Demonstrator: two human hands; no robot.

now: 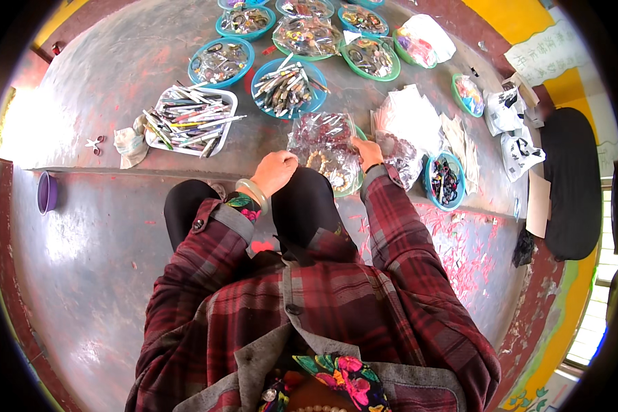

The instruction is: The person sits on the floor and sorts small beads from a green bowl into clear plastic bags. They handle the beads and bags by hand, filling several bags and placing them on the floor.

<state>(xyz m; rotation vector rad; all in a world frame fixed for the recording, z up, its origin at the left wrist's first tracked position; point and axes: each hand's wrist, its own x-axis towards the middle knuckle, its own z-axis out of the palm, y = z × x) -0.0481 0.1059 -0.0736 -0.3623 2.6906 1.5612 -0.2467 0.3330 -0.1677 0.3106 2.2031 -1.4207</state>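
Observation:
My left hand (275, 173), with a pale bangle on its wrist, is closed above my left knee, its fingertips at the left edge of a clear plastic bag (316, 128). What it pinches, if anything, is too small to make out. My right hand (369, 152) grips the right side of that bag. Dark red beads show through the plastic, and pale and tan bead bracelets (338, 180) lie just below, over a green basin (360, 181). To the right, a second bag of dark red beads (402, 158) rests against a stack of whitish plastic bags (408, 117).
A white tray of pens (232, 110) and a blue basin of pens (316, 103) stand ahead. Several basins of bagged trinkets (220, 62) are behind them. A blue basin of small dark items (430, 189) sits at right. Scissors (95, 145) and a purple basin (47, 193) lie left.

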